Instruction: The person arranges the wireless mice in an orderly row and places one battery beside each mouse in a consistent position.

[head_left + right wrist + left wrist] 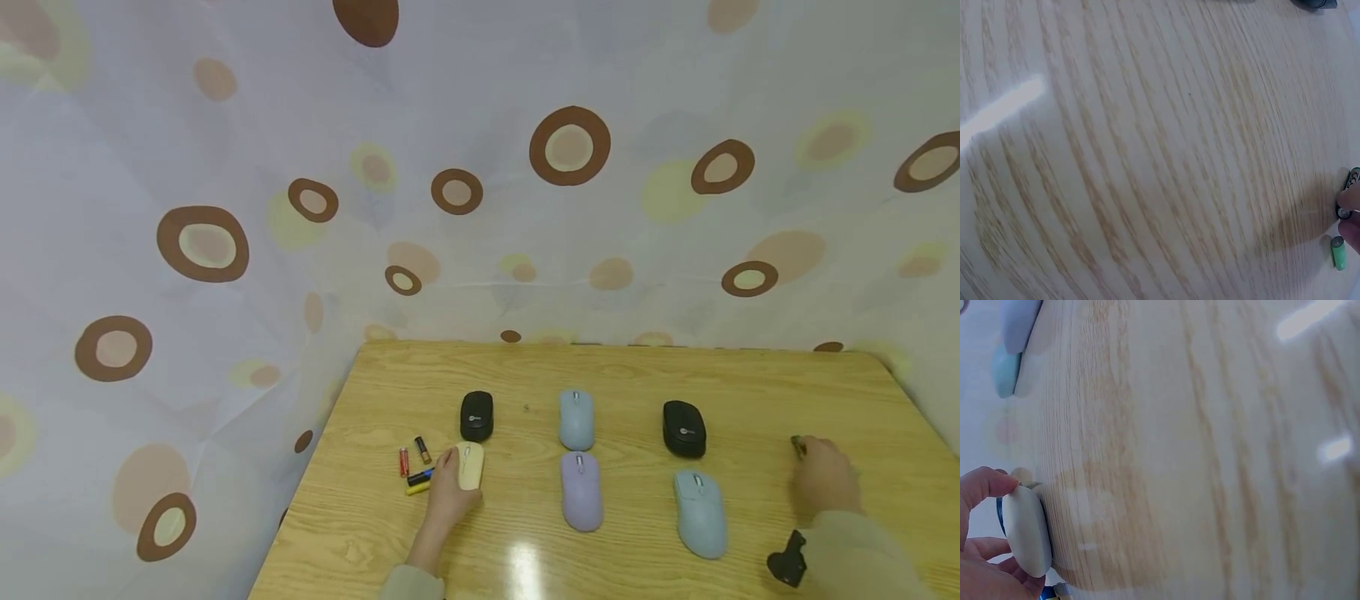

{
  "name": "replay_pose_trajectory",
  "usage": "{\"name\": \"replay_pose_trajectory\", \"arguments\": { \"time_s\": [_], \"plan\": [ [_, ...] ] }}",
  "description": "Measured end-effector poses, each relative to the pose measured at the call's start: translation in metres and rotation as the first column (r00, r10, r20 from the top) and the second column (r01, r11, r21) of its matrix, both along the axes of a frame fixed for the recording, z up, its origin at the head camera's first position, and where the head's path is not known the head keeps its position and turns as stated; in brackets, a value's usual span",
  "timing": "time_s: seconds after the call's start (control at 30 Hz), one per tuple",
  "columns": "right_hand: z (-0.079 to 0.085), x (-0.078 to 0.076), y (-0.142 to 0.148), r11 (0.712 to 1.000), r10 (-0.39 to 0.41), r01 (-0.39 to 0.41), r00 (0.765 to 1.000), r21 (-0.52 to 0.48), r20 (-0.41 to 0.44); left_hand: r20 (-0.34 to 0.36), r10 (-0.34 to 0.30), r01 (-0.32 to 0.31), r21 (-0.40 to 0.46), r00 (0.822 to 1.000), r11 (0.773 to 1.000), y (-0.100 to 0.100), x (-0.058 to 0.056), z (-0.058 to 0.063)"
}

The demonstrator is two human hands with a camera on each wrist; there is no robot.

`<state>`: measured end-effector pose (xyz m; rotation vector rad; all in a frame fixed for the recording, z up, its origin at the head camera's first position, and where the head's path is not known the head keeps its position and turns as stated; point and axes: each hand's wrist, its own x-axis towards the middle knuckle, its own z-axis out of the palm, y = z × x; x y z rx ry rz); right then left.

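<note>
My left hand (447, 490) grips a pale yellow computer mouse (472, 467) by its sides, at the left of the table. In the left wrist view, thumb and fingers hold that mouse (1027, 532) close to the wood. Beside this hand lie a red battery (404, 462), a black and copper battery (423, 450), a black and blue battery (420, 477) and a yellow battery (417, 488). Far to the right, my right hand (827, 477) pinches a dark battery (1352, 178) between thumb and finger. A green battery (1339, 252) lies just beside those fingertips.
Across the wooden table (517, 367) stand more mice: a black one (476, 416), a light blue one (577, 420), a purple one (582, 492), another black one (684, 429) and a blue-grey one (701, 513). A patterned curtain (480, 242) hangs behind.
</note>
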<state>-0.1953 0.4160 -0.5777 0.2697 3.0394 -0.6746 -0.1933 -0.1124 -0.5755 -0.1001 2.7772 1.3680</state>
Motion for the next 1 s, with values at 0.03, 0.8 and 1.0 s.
{"name": "replay_pose_trajectory", "arguments": {
  "time_s": [0.03, 0.8, 1.0],
  "plan": [
    [0.0, 0.0, -0.002, 1.0, -0.007, 0.007, 1.0, -0.001, -0.011, 0.0, -0.001, 0.001, 0.001, 1.0, 1.0, 0.0, 0.0, 0.0],
    [0.013, -0.041, -0.065, 0.969, 0.011, -0.007, 1.0, -0.245, 0.012, 0.007, 0.012, -0.012, 0.008, 1.0, 1.0, 0.0, 0.0, -0.001],
    [0.013, -0.043, -0.08, 0.97, 0.03, -0.025, 0.999, -0.243, 0.02, 0.011, 0.009, -0.009, 0.011, 1.0, 1.0, 0.001, 0.0, -0.002]
  ]
}}
